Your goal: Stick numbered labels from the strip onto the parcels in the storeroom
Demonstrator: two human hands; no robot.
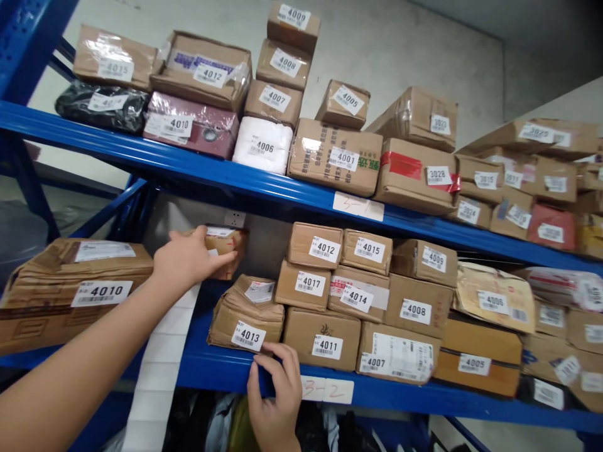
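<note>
My left hand (186, 256) is closed over a small cardboard box (228, 251) at the back of the lower shelf, thumb stretched across its front. Just below that hand, a long strip of white labels (160, 364) hangs past the shelf edge; its top end is hidden. My right hand (276, 392) is at the front edge of the shelf, fingers bent and apart, nothing visible in them. Its fingertips touch or nearly touch the lower edge of the 4013 label on a crumpled cardboard box (223, 320). Left of my arm lies a large box (42, 282) labelled 4010.
The blue lower shelf (202, 370) holds stacked boxes to the right, among them 4011 (301, 333) and 4017 (289, 282). Overhead, the upper shelf beam (198, 166) carries more labelled parcels. Dark bags (193, 420) sit below. A blue upright (32, 44) stands at left.
</note>
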